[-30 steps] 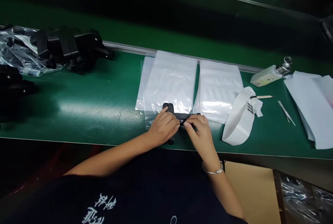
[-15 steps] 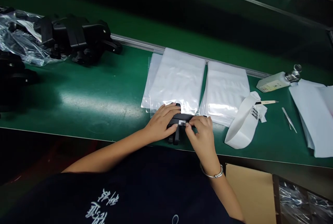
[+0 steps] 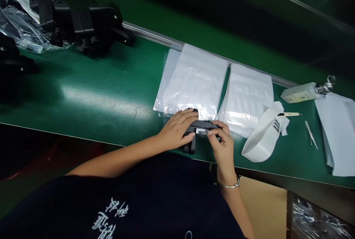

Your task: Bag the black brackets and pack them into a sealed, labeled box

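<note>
A black plastic part [image 3: 204, 124] with a bar-shaped body and a leg pointing toward me lies at the front edge of the bench. On its near face is a small black-and-white label [image 3: 201, 131]. My left hand [image 3: 177, 130] is wrapped over the part's left end, thumb at the front. My right hand [image 3: 223, 141] grips the right end, with thumb and index finger at the label's right edge. Just behind the part lies a stack of clear plastic bags [image 3: 196, 80]. A curled white strip of label backing [image 3: 260, 137] rests right of my right hand.
More plastic bags [image 3: 248, 91] lie to the right. Beyond are a bottle with a metal top [image 3: 301, 93], a pen-like tool [image 3: 291, 114], tweezers [image 3: 311, 134] and white sheets [image 3: 340, 135]. Black assemblies [image 3: 83, 19] and clear wrap [image 3: 20, 28] sit far left. A cardboard box [image 3: 262, 205] stands below the bench.
My right thumb and fingers have moved right along the part to the label's right end, so more of the label shows. My left hand keeps its hold. The camera view has shifted slightly.
</note>
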`<state>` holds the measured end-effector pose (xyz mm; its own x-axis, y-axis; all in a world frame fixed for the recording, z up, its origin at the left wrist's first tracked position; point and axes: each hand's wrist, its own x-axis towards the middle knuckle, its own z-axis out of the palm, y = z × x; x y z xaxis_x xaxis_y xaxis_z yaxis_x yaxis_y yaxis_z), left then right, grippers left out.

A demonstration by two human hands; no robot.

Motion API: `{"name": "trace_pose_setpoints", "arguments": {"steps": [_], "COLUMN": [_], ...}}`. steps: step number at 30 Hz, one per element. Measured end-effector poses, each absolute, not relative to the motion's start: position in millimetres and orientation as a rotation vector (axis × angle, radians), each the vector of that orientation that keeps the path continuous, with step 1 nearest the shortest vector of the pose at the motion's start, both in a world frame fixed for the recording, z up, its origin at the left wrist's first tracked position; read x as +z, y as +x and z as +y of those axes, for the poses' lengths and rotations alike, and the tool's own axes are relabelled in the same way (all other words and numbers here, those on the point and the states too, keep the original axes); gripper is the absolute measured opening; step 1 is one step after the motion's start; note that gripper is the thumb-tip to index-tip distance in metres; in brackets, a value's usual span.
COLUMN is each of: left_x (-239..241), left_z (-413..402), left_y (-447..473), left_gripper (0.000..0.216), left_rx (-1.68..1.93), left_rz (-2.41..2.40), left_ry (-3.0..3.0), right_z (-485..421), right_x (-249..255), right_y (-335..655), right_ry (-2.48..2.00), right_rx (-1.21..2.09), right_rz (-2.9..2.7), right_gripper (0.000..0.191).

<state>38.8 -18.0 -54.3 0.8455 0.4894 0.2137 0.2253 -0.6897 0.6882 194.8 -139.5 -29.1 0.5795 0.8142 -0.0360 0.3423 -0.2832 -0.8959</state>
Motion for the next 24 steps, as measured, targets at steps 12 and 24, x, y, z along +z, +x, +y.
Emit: {"name": "trace_pose_setpoints", "arguments": {"steps": [12, 24], "left_x": [-55.7, -56.2], "left_z": [-17.0, -17.4], "left_y": [39.0, 39.2], "left_gripper": [0.043, 0.042], "left_rx": [0.545, 0.567], "left_rz": [0.485, 0.488], "left_ry": [2.346, 2.367], "right_z": [-138.4, -139.5], "right_x": [-27.7, -28.9], "right_y": [190.1, 191.9], "right_ry": [-1.911, -1.940], "right_rx": [0.585, 0.559], "right_rz": [-0.965, -1.002], "right_gripper": [0.017, 0.018]}}
